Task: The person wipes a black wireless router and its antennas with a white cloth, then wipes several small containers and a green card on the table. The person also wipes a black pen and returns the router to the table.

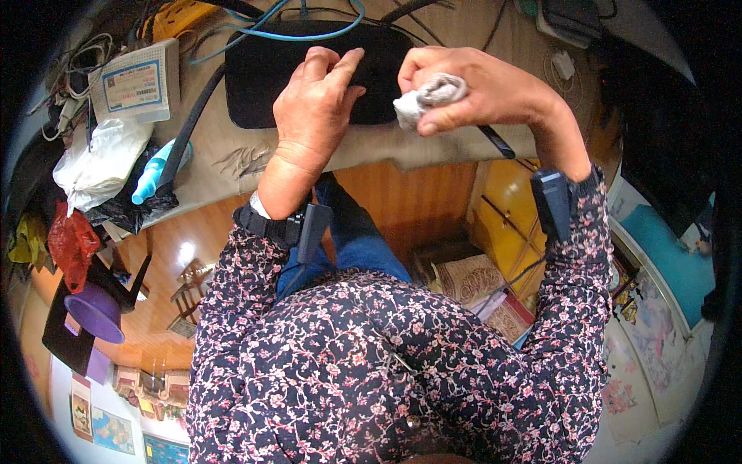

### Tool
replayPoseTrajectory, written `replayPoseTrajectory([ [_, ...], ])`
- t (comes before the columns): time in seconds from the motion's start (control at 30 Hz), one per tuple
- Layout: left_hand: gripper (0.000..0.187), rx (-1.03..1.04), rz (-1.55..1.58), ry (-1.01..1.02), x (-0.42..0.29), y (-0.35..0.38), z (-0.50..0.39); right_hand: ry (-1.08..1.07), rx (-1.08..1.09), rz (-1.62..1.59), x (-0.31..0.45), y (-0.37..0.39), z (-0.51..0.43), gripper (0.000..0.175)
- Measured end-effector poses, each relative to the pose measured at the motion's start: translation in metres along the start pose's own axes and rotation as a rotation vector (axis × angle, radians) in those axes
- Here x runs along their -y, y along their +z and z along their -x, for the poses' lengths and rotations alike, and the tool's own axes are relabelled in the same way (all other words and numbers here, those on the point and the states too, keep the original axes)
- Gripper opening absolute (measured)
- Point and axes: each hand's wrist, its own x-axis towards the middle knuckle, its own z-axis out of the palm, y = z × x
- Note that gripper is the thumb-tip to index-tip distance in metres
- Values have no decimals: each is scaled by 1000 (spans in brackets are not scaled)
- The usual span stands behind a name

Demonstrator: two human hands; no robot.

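Observation:
A crumpled grey-and-white cloth (442, 90) is bunched in my right hand (481, 81), between the thumb and the curled fingers. My left hand (316, 95) hovers over or rests on a flat black panel (255, 87) with rounded corners; I cannot tell whether it touches. Its index finger and thumb point apart, the other fingers are bent, and nothing shows in its grasp. The panel lies on the pale-covered table (208, 153). Just below my right wrist, a black bar (497, 142) juts out past the table's front edge.
A blue cable (330, 36) loops over the panel's far edge. At left stand a white box with a label (136, 81), a white plastic bag (98, 162) and a light-blue spray bottle (153, 174). A red bag (72, 243) hangs near a purple bowl (95, 313).

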Motion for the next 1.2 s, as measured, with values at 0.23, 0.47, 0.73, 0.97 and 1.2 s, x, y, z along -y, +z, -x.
replayPoseTrajectory([
  [0.23, 49, -1, -149, 31, -3, 7, 1, 174, -362, -343, -50, 16, -10, 37],
  [0.47, 46, -61, 91, 110, -30, 15, -7, -43, -1354, -1304, -74, 67, 85, 45],
  [0.73, 25, -18, 275, 239, -29, 50, -37, -252, -1348, -1290, -5, 144, 51, 65],
  [0.97, 14, -72, 190, 257, -19, 55, -38, -92, -1395, -309, -12, 125, -5, 59],
  [1.2, 7, -62, 106, 231, -18, 65, -40, -37, -1498, -309, -62, 136, -40, 44],
])
